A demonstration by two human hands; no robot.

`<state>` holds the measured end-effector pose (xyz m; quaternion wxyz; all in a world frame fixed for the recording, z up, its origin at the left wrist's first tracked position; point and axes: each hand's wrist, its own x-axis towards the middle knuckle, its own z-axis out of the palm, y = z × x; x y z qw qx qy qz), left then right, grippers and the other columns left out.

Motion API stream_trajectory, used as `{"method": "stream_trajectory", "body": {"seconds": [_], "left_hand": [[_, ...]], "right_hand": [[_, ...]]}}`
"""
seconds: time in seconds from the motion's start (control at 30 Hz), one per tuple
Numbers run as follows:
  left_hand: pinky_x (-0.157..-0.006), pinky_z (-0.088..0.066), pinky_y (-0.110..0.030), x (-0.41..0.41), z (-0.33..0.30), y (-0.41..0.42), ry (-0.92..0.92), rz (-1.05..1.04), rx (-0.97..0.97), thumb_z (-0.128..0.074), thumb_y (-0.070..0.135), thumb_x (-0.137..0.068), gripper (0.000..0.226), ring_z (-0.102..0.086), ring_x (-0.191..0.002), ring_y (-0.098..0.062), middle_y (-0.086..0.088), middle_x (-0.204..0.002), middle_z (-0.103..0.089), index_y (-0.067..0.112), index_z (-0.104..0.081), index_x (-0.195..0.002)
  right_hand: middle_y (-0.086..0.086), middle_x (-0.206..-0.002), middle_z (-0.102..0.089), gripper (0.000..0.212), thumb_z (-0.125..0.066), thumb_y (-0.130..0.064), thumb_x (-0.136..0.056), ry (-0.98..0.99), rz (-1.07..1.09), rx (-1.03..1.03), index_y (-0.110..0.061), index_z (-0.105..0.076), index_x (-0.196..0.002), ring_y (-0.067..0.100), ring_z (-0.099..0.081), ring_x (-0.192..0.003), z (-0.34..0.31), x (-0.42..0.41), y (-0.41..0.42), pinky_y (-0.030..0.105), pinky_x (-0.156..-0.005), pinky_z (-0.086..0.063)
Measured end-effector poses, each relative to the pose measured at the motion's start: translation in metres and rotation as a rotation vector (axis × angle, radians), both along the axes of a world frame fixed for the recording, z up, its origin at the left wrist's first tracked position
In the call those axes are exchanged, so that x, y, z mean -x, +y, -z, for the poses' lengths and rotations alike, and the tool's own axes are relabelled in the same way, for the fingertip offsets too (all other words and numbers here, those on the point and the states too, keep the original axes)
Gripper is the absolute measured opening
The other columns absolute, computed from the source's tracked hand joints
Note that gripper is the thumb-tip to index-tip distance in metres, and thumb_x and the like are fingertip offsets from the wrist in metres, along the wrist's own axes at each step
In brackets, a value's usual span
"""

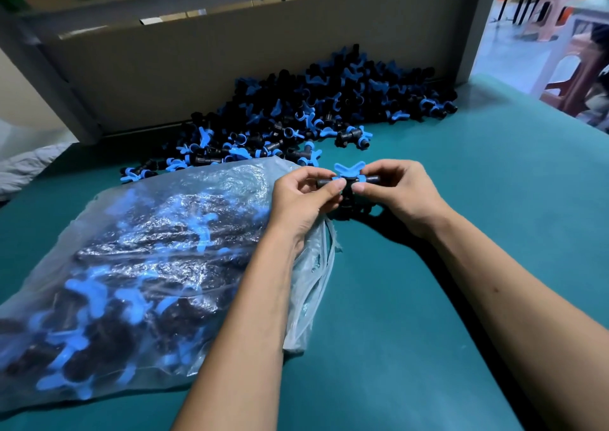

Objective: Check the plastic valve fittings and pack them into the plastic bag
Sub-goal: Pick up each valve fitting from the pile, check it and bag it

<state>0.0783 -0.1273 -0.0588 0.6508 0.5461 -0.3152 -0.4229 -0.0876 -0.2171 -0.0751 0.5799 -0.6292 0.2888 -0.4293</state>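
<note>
- Head view: two bare forearms are seen reaching forward from the bottom edge over a teal table (412, 331).
- A clear plastic bag (138, 266) is laid flat on the table at the near left, and it is filled with black fittings with blue handles, seen blurred through the film; its loose mouth is bunched just under the left wrist.
- The left forearm is laid across the right edge of the bag, so part of the bag's mouth is hidden by it.
- One valve fitting (347, 178) is held above the table between both hands, just beyond the bag's mouth, with its blue winged handle turned upward.
- The left hand (303, 196) is curled on the fitting's left end, which is pinched between thumb and fingertips.
- The right hand (398, 190) is curled on the right end, which is pinched in the same way.
- A dark shape is seen under the hands; what it is cannot be told.
- A large pile of loose fittings (313, 111) is heaped farther back on the table, well apart from the hands.
- A cardboard sheet (230, 58) is stood upright behind the pile, against a grey frame.
- Plastic stools (566, 68) are seen on the floor at the far right.
</note>
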Motion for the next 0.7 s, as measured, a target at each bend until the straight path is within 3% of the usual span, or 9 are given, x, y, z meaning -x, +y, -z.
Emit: {"method": "stream_trajectory", "body": {"seconds": [0.13,0.27,0.37,0.43,0.57,0.7], "left_hand": [[-0.064,-0.060,-0.026,0.001,0.001,0.000,-0.045,-0.003,-0.014,-0.081,-0.001,-0.083,0.014,-0.071,-0.067,-0.018,-0.012,-0.079,-0.074,0.007,-0.072,-0.090],[-0.074,-0.062,-0.031,-0.004,-0.004,0.001,-0.018,-0.081,0.011,-0.080,0.001,-0.085,0.013,-0.070,-0.071,-0.019,-0.009,-0.077,-0.074,0.001,-0.072,-0.094],[-0.071,-0.060,-0.031,0.006,-0.007,-0.002,-0.015,-0.162,0.025,-0.081,0.004,-0.085,0.016,-0.069,-0.072,-0.019,-0.012,-0.079,-0.074,-0.003,-0.069,-0.094],[-0.072,-0.061,-0.036,0.016,-0.009,-0.006,-0.016,-0.238,0.048,-0.082,0.007,-0.085,0.015,-0.069,-0.071,-0.020,-0.010,-0.074,-0.073,0.003,-0.068,-0.084],[-0.082,-0.060,-0.056,0.027,-0.011,-0.011,-0.075,-0.278,0.103,-0.085,0.012,-0.082,0.027,-0.066,-0.068,-0.024,-0.009,-0.065,-0.069,0.011,-0.061,-0.069],[-0.081,-0.061,-0.054,0.025,-0.014,-0.010,-0.215,-0.211,0.102,-0.084,0.023,-0.084,0.026,-0.069,-0.073,-0.029,-0.017,-0.074,-0.073,0.011,-0.065,-0.072]], "right_hand": [[0.004,-0.082,-0.077,0.016,-0.083,-0.005,-0.079,0.044,-0.025,0.045,-0.018,-0.076,-0.083,0.012,-0.070,-0.071,-0.003,-0.002,0.004,0.021,-0.069,-0.056],[-0.007,-0.071,-0.069,0.017,-0.080,-0.011,-0.084,-0.101,0.237,-0.039,-0.011,-0.076,-0.100,0.005,-0.057,-0.059,0.000,-0.002,-0.003,0.017,-0.059,-0.047],[-0.004,-0.080,-0.068,0.025,-0.080,-0.019,-0.086,0.008,0.386,0.092,-0.011,-0.069,-0.107,0.011,-0.061,-0.065,0.005,-0.005,-0.004,0.027,-0.064,-0.054],[0.001,-0.090,-0.069,0.030,-0.082,-0.026,-0.084,0.120,0.341,0.241,-0.017,-0.065,-0.107,0.017,-0.065,-0.071,0.005,-0.010,0.002,0.033,-0.065,-0.057],[-0.004,-0.097,-0.071,0.046,-0.090,-0.034,-0.073,0.218,0.192,0.432,-0.022,-0.063,-0.109,0.015,-0.069,-0.082,0.004,-0.014,0.008,0.026,-0.074,-0.057],[0.001,-0.089,-0.072,0.038,-0.089,-0.018,-0.075,0.126,0.177,0.324,-0.018,-0.066,-0.106,0.015,-0.065,-0.072,0.005,-0.009,0.004,0.030,-0.072,-0.057]]}}
